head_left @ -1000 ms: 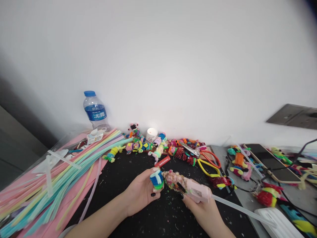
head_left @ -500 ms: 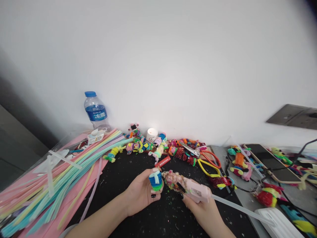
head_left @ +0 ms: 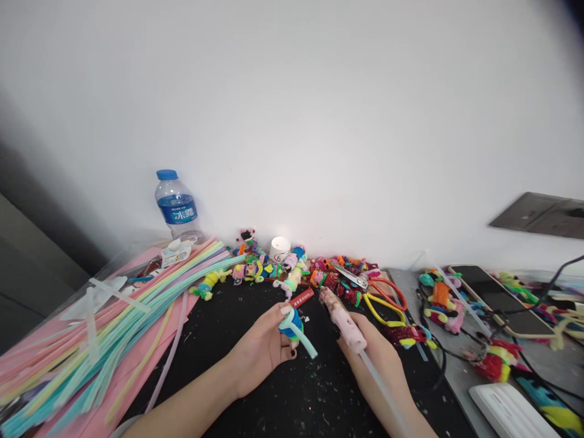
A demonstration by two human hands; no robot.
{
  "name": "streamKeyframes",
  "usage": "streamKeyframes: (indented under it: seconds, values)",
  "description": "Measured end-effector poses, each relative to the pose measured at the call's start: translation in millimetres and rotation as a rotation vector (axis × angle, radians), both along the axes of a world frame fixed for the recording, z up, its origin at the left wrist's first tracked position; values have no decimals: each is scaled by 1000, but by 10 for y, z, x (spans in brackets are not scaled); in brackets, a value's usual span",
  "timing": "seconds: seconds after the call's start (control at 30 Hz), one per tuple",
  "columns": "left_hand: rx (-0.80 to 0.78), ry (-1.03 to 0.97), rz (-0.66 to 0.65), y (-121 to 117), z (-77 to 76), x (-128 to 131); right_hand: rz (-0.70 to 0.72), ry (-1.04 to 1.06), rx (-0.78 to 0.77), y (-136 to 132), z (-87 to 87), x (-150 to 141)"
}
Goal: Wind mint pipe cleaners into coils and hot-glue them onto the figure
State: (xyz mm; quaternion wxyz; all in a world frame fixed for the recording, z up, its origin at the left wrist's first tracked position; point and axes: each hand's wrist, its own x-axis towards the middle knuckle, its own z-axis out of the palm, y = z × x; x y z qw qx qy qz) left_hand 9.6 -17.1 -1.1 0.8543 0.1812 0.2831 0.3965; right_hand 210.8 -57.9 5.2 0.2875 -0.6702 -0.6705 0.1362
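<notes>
My left hand point(head_left: 264, 347) is closed round a small coiled pipe-cleaner piece point(head_left: 292, 322) in blue, green and pale teal, with a teal end sticking out to the lower right. My right hand point(head_left: 378, 359) grips a pink hot glue gun point(head_left: 342, 316) whose nozzle, crusted with coloured fluff, points up and away toward the wall. A clear glue stick point(head_left: 383, 389) trails from its back over my wrist. Both hands hover over the black mat point(head_left: 228, 328). The gun's tip stands apart from the coiled piece.
A bundle of pastel pipe cleaners point(head_left: 114, 328) lies at the left on pink sheets. A water bottle point(head_left: 176, 207), a white cup point(head_left: 280, 248), finished fuzzy figures point(head_left: 292, 274), scissors point(head_left: 374, 289) and a phone point(head_left: 497, 298) line the back and right.
My right hand swung the glue gun from lying across toward the coiled piece to pointing away at the wall. A teal end now sticks out of the piece in my left hand.
</notes>
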Motion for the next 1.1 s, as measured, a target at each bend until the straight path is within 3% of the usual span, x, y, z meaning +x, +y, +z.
streamKeyframes:
  seconds: [0.17, 0.3, 0.47, 0.6, 0.7, 0.87, 1.1]
  values:
    - [80, 28, 99, 1, -41, 2, 32, -247, -20, 23, -144, 1]
    - [119, 56, 105, -7, -30, -2, 34, -358, 63, -16, -117, -56]
    - [235, 190, 43, -37, 2, 33, 240, -96, 181, -101, 4, -53]
    - [427, 311, 19, -61, -40, 78, 439, 143, 154, -142, 29, -41]
    - [478, 287, -15, -64, -80, 89, 434, 160, 130, -136, -4, -62]
    - [411, 295, -58, -63, -53, 74, 382, 84, 108, -98, -72, -83]
    - [350, 239, -177, -91, -13, 65, 365, 179, 73, -85, -75, -78]
